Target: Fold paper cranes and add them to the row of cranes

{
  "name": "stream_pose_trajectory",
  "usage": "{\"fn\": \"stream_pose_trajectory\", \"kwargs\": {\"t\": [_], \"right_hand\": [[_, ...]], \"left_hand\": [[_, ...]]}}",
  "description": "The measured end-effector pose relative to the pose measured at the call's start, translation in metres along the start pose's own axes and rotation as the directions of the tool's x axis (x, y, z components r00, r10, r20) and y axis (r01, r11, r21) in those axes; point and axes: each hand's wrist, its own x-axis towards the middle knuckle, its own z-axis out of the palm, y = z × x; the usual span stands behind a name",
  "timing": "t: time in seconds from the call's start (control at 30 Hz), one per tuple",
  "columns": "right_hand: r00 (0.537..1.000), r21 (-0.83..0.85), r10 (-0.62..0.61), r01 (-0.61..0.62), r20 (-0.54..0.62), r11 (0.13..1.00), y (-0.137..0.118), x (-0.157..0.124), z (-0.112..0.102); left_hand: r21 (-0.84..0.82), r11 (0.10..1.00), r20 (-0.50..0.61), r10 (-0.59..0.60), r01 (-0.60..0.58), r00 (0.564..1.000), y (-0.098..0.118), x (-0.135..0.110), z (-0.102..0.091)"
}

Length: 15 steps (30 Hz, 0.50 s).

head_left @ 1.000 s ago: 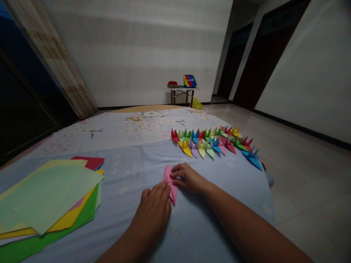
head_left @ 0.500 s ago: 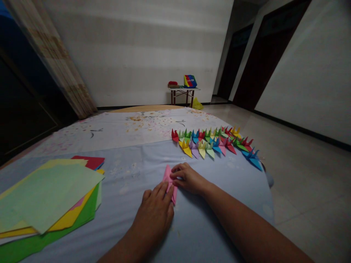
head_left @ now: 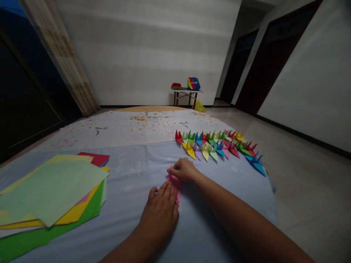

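Note:
A small folded pink paper (head_left: 176, 182) lies on the blue tablecloth in front of me, partly covered by my hands. My left hand (head_left: 161, 209) rests on its near part, fingers stretched out and pressing it down. My right hand (head_left: 185, 170) is closed at its far end, thumb and fingers pinching the paper's upper edge. The fingertips hide the exact fold. Beyond my right hand, several folded paper cranes (head_left: 205, 149) in many colours stand in rows.
A pile of loose paper sheets (head_left: 60, 186), pale green on top, lies at the left of the table. The blue cloth (head_left: 131, 164) meets a flowered white cloth (head_left: 120, 126). The table's curved edge runs along the right. A small stand (head_left: 188, 91) with a colourful box is by the wall.
My right hand has shifted to the far end of the pink paper, its fingers drawn together there. My left hand stays on the near part. The camera view has shifted slightly.

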Motion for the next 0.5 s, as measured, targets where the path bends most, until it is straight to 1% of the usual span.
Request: {"fn": "stream_pose_trajectory", "kwargs": {"t": [0.1,0.23,0.5], "right_hand": [[0.996,-0.024,0.079,-0.079,0.032,0.997,-0.0042,0.0073,0.0],[0.989,0.009,0.132,-0.133,0.061,0.991,-0.0051,0.0104,0.0015],[0.991,0.046,0.112,-0.115,0.069,0.992,-0.0025,0.0098,0.0031]], "left_hand": [[-0.013,1.0,0.01,0.004,-0.004,1.0,-0.0007,-0.0003,0.0002],[-0.029,0.999,-0.001,0.024,-0.024,1.0,-0.0017,0.0004,-0.0001],[-0.073,0.997,-0.005,0.008,-0.008,1.0,-0.001,0.0013,-0.0048]]}}
